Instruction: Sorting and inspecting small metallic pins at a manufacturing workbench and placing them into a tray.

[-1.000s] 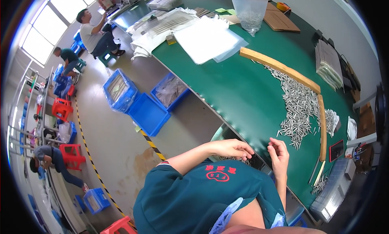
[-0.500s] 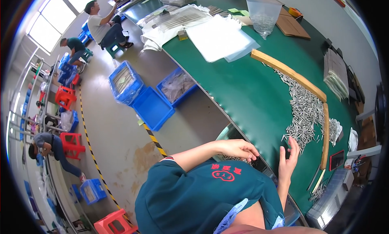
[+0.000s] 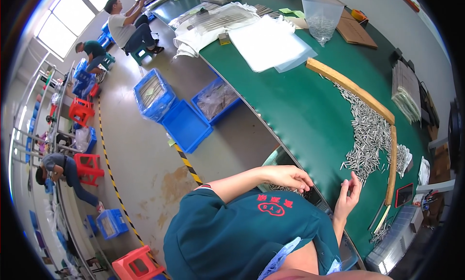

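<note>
Small metal pins (image 3: 365, 139) lie in a loose heap on the green table (image 3: 271, 96). At the near tip of the heap is my right hand (image 3: 347, 198), its thumb and fingers bent but apart, with nothing visible between them. My left hand (image 3: 289, 177) is at the table's edge in front of my body, its fingers curled together and pointing down. Whatever it may hold is hidden. Under its wrist, more metal pins (image 3: 280, 187) show in a container partly covered by my arm. Two wooden strips (image 3: 356, 88) border the heap on its far and right sides.
A translucent bucket (image 3: 321, 20) and white sheets (image 3: 266, 42) are on the far table. A clear plastic case (image 3: 395, 239) stands at the right. Blue crates (image 3: 186, 127) are on the floor left of the table. Several people work at the left, near red stools (image 3: 88, 168).
My right hand has drawn back slightly from the heap, and its thumb and fingers have come closer together. My left hand stays at the table edge. The whole view has shifted a little.
</note>
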Motion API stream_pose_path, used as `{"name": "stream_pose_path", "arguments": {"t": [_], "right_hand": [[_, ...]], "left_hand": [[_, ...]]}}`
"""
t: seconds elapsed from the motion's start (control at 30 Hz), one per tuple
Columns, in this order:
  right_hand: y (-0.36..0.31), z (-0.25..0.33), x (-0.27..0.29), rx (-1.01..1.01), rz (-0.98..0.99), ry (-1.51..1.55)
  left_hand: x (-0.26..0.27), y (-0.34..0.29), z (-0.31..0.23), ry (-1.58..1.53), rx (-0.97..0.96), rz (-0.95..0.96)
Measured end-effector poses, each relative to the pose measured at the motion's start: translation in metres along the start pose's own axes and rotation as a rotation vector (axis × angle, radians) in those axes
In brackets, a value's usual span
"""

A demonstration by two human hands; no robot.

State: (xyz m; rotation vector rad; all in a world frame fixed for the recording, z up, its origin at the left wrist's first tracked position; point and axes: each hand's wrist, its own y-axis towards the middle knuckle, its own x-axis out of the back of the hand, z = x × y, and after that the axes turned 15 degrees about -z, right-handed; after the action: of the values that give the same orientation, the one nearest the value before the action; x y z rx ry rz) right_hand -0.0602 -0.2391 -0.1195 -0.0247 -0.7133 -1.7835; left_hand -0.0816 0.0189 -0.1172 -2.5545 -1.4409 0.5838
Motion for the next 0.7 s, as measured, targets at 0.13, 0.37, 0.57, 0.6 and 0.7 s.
{"name": "stream_pose_path", "arguments": {"t": [0.13, 0.37, 0.57, 0.6, 0.7], "right_hand": [[-0.001, -0.001, 0.000, -0.002, -0.024, 0.046], [0.017, 0.002, 0.007, 0.030, 0.083, -0.127], [0.027, 0.001, 0.004, 0.292, 0.230, -0.602], [0.027, 0.003, 0.002, 0.262, 0.264, -0.681], [0.023, 0.001, -0.002, 0.247, 0.297, -0.811]], "left_hand": [[-0.001, 0.003, -0.001, 0.010, -0.001, 0.004], [-0.003, 0.029, -0.038, 0.172, -0.359, -0.203], [-0.024, 0.098, -0.033, 1.036, -0.782, -0.458], [-0.032, 0.107, -0.028, 1.097, -0.791, -0.535], [-0.045, 0.128, -0.023, 1.147, -0.767, -0.615]]}}
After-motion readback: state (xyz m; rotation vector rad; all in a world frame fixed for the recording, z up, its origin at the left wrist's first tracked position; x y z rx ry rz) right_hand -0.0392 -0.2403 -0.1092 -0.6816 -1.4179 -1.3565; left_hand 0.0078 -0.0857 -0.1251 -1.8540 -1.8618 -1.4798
